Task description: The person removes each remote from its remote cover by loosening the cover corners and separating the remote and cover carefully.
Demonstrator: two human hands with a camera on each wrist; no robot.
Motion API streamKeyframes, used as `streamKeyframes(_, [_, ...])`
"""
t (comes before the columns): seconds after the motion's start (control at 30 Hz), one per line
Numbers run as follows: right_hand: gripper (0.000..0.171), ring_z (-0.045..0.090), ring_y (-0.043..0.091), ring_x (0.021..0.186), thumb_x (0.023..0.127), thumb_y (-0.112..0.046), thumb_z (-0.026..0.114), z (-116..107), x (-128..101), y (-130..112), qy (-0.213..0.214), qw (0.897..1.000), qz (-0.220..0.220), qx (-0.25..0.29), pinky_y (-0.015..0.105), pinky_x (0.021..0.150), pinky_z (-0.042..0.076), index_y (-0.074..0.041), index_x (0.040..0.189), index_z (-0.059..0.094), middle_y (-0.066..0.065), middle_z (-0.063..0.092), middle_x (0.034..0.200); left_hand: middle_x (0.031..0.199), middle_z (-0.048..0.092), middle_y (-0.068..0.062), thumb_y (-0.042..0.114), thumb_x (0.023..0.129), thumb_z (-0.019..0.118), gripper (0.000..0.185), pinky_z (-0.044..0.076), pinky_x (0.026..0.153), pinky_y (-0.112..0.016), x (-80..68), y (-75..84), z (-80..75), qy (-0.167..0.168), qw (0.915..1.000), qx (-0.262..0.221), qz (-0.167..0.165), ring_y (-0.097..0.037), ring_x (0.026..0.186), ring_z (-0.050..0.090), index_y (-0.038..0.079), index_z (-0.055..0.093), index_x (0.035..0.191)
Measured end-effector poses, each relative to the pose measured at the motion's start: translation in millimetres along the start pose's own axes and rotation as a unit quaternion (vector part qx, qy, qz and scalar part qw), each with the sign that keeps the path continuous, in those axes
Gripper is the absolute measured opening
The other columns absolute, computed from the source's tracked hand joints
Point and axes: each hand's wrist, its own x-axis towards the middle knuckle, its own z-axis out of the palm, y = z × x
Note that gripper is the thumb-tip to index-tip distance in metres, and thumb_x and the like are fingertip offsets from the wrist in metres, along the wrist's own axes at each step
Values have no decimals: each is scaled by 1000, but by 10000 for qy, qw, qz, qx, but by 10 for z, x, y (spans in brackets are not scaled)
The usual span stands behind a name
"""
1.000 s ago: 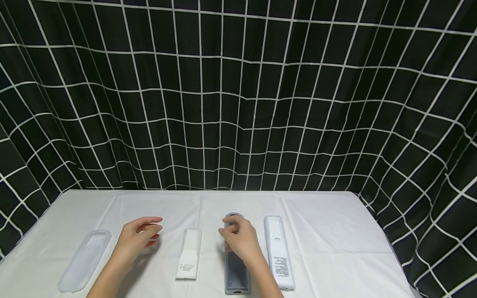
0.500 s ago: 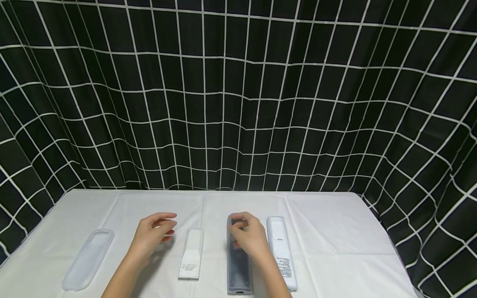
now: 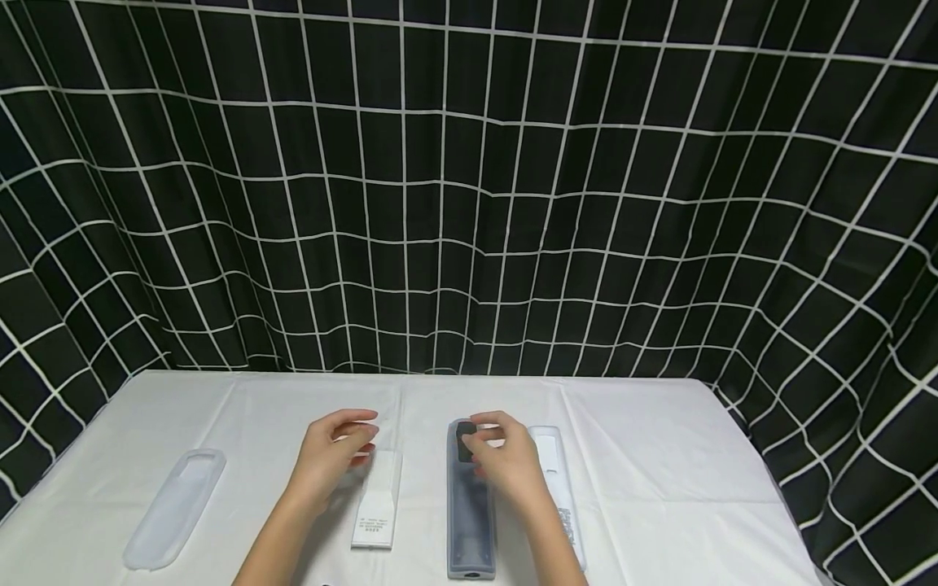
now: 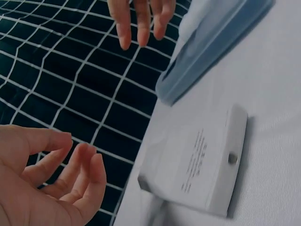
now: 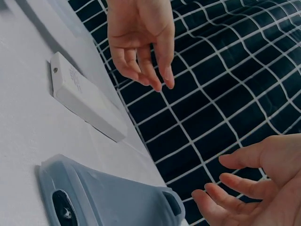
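My left hand [image 3: 331,452] hovers by the far end of a white remote control [image 3: 377,505], its fingers loosely bent and holding nothing. The remote lies back up, with small print near its close end. My right hand [image 3: 509,460] is over the right side of a dark remote control in a translucent silicone sleeve [image 3: 471,521], near its far end. In the right wrist view, the right hand's loosely spread fingers [image 5: 221,200] are apart from the sleeved remote [image 5: 113,193]. The left wrist view shows air between the left hand [image 4: 51,174] and the white remote [image 4: 193,160].
A pale translucent sleeve [image 3: 174,511] lies tilted at the table's left. Partly behind the right forearm is another white remote [image 3: 550,452] with printed text on its back. A white cloth covers the table [image 3: 659,472]; a black curtain with white grid lines [image 3: 469,203] hangs behind.
My left hand has moved right, from beside the white remote to its far end. The right hand has shifted right, uncovering more of the dark remote. The remotes stay on the table.
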Motion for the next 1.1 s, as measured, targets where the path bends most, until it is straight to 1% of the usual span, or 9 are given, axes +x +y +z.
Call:
streamKeyframes(0.3, [39, 74, 31, 78, 95, -10, 71, -74, 22, 27, 217, 9996, 1, -191, 40, 70, 65, 6, 131, 65, 27, 70, 114, 112, 73, -22, 3, 101, 64, 30, 63, 77, -35, -10, 28, 200, 68, 9999, -44, 99, -20, 86, 71, -8, 68, 128])
streamKeyframes(0.47, [40, 75, 35, 82, 96, -9, 71, -103, 33, 41, 282, 9995, -26, -132, 43, 72, 66, 8, 132, 64, 28, 70, 113, 112, 73, -25, 1, 100, 64, 29, 63, 76, -34, -28, 43, 313, 42, 9998, -177, 115, -22, 86, 71, -9, 68, 127])
streamKeyframes(0.8, [42, 74, 33, 85, 96, -9, 71, -122, 64, 99, 324, 9994, 5, -140, 42, 73, 65, 7, 133, 63, 28, 69, 114, 109, 74, -23, 2, 98, 66, 30, 63, 76, -37, -11, 29, 517, -32, 9996, -261, 128, -22, 85, 72, -8, 68, 126])
streamKeyframes(0.97, [42, 74, 33, 86, 96, -9, 71, -123, 70, 122, 288, 9995, 38, -111, 44, 75, 66, 8, 133, 62, 28, 69, 115, 107, 74, -22, 2, 97, 67, 32, 64, 73, -36, 5, -9, 621, -72, 9995, -296, 102, -22, 84, 72, -9, 67, 127])
streamKeyframes(1.1, [41, 74, 35, 88, 97, -8, 70, -131, 70, 135, 271, 9996, 77, -73, 44, 76, 65, 8, 133, 62, 29, 68, 116, 105, 74, -21, 2, 96, 67, 32, 65, 74, -37, 21, -58, 699, -91, 9996, -249, 75, -24, 84, 73, -10, 67, 126])
